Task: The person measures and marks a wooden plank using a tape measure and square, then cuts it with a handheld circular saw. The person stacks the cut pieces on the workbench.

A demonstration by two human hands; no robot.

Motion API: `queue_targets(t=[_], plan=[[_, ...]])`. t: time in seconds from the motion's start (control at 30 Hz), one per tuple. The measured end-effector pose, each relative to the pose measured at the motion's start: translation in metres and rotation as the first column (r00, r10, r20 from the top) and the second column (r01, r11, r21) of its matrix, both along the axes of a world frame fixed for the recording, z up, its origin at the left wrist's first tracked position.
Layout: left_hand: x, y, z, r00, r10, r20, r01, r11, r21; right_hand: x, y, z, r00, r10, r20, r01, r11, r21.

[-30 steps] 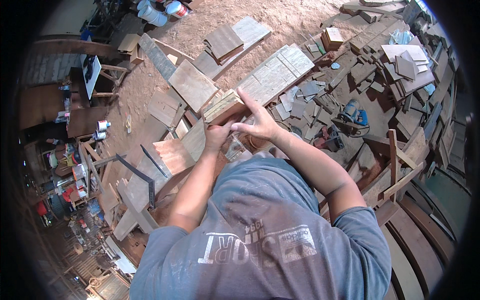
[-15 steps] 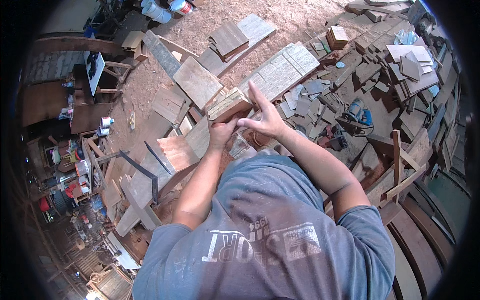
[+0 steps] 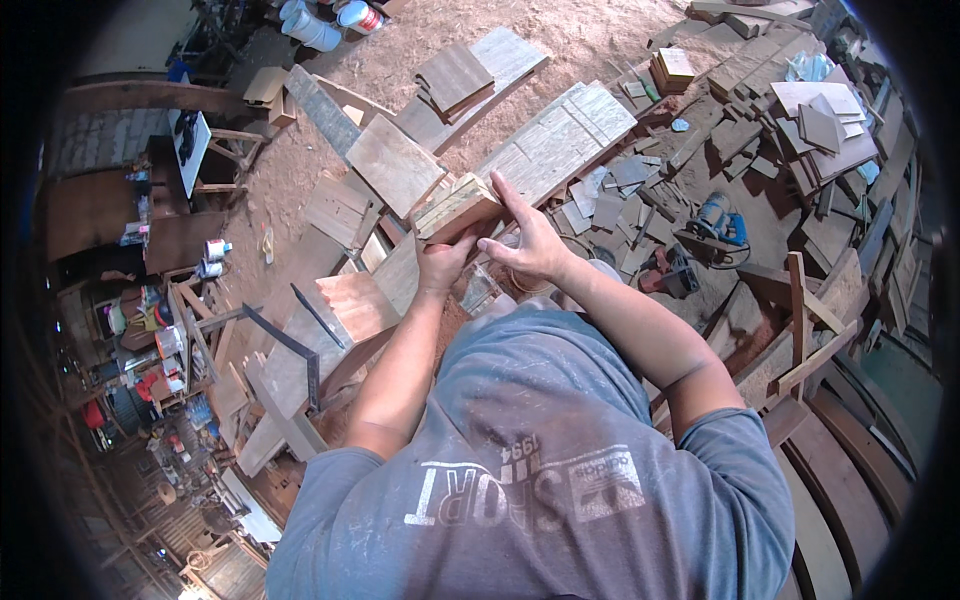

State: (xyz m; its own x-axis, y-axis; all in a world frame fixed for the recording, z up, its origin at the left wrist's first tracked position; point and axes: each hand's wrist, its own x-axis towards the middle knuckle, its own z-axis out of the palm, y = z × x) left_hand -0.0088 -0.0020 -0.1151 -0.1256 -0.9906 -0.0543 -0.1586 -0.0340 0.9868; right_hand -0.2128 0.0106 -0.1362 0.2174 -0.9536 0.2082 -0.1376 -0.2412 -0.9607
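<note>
A thick stack of small wooden boards (image 3: 460,212) is held in front of me, edges towards me. My left hand (image 3: 443,264) is closed round its lower near side, with some fingers hidden beneath the wood. At the stack's right end is my right hand (image 3: 532,246), open, with fingers stretched along the side and thumb spread apart towards my left hand. Its fingertips seem to touch the boards. Just beyond the stack lies a wide flat board (image 3: 395,165). A long grey plank (image 3: 565,135) stretches away to the far right.
A blue circular saw (image 3: 718,225) and a red power tool (image 3: 668,272) rest on the ground at right, among many wood offcuts (image 3: 625,205). A dark metal square-like bar (image 3: 280,338) lies at left. White buckets (image 3: 310,25) stand at the back.
My right hand has come slightly left and down, its fingers closer against the end of the stack. The left hand and the stack are nearly unmoved.
</note>
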Motion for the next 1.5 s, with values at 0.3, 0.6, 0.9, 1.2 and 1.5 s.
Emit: queue_targets(t=[0.3,0.6,0.9,1.2,1.5], plan=[[0.006,-0.004,-0.016,0.999,0.017,0.033,-0.016,0.999,-0.043,-0.002,-0.002,-0.004,0.994,-0.019,0.112,0.013,0.999,0.049],[-0.002,0.0,0.0,0.999,0.018,0.033,-0.019,0.999,0.031,-0.001,-0.001,-0.001,1.0,-0.024,0.002,0.024,0.999,0.041],[0.01,-0.001,-0.02,1.0,-0.019,-0.013,0.019,1.0,-0.003,0.006,-0.007,0.003,0.998,-0.037,-0.049,0.039,0.998,0.047],[0.006,-0.003,-0.008,0.991,0.001,0.135,0.013,0.995,-0.102,0.004,-0.013,0.0,0.984,0.018,-0.177,-0.011,0.999,0.037],[0.005,-0.022,0.063,0.994,-0.065,0.085,0.056,0.993,0.103,-0.036,-0.069,0.066,0.951,0.247,-0.187,-0.155,0.903,0.402]])
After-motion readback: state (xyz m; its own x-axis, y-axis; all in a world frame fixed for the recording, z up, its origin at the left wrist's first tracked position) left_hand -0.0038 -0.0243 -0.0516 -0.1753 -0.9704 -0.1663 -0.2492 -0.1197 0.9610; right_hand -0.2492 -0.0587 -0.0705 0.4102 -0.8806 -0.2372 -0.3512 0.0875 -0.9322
